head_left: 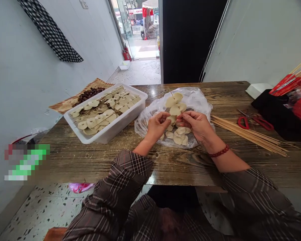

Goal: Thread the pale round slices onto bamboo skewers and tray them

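Note:
Over a clear plastic bag [204, 107] on the table, both hands work on a skewer of thin, pale round slices [178, 109], which points away from me. My left hand [158, 126] is closed around its lower part, fingers pinched together. From the other side, my right hand [197, 124] pinches the edge of a slice on the skewer. Loose pale slices [180, 137] lie on the bag just below the hands. A white plastic tray [115, 130] to the left holds many skewers threaded with similar slices [102, 118].
Bare bamboo skewers [248, 134] lie to the right, beside red-handled scissors [256, 121]. A black bag [278, 117] with red-wrapped sticks [288, 83] stands at the far right. Small dark brown pieces [90, 95] rest on patterned paper [65, 104] behind the tray.

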Demonstrator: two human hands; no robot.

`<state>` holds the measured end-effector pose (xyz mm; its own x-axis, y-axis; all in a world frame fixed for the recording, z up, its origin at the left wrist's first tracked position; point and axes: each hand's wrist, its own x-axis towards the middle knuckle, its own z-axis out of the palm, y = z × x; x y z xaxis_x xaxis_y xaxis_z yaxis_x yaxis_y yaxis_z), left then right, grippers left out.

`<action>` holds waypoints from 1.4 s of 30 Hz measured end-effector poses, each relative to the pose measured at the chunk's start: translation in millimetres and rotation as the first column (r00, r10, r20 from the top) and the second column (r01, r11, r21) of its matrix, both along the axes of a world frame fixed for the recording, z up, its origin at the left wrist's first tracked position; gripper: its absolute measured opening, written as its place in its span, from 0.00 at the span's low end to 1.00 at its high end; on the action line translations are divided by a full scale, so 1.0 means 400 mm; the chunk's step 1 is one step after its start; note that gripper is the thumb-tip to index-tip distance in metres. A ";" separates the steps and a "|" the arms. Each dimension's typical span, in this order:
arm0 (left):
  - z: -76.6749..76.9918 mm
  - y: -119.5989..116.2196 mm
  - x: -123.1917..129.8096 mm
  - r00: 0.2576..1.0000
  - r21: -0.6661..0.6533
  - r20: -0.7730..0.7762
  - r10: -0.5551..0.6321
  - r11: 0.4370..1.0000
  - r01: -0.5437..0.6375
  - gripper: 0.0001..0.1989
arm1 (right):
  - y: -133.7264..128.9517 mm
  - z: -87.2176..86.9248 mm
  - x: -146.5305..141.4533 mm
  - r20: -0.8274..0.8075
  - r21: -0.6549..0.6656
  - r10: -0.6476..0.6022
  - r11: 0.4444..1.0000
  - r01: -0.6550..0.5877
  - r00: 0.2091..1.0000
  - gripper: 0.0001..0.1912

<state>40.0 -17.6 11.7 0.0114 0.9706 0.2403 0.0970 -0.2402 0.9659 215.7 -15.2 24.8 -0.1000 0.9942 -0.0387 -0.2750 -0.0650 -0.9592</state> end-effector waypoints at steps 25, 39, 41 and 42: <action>-0.031 0.014 0.003 0.974 -0.013 -0.223 0.038 0.999 -0.041 0.04 | 0.004 -0.010 0.000 0.069 0.110 0.011 0.994 -0.018 0.998 0.21; -0.006 0.002 0.005 0.944 0.106 -0.315 0.099 0.992 -0.069 0.08 | 0.017 -0.027 0.004 0.130 0.078 -0.003 0.997 -0.007 0.991 0.23; -0.010 0.003 0.003 0.944 0.129 -0.313 0.104 0.989 -0.067 0.07 | 0.014 -0.021 0.003 0.114 0.076 0.010 0.997 -0.019 0.993 0.23; -0.011 0.003 0.002 0.946 0.135 -0.306 0.104 0.989 -0.065 0.07 | 0.012 -0.019 0.002 0.107 0.079 0.015 0.997 -0.024 0.994 0.23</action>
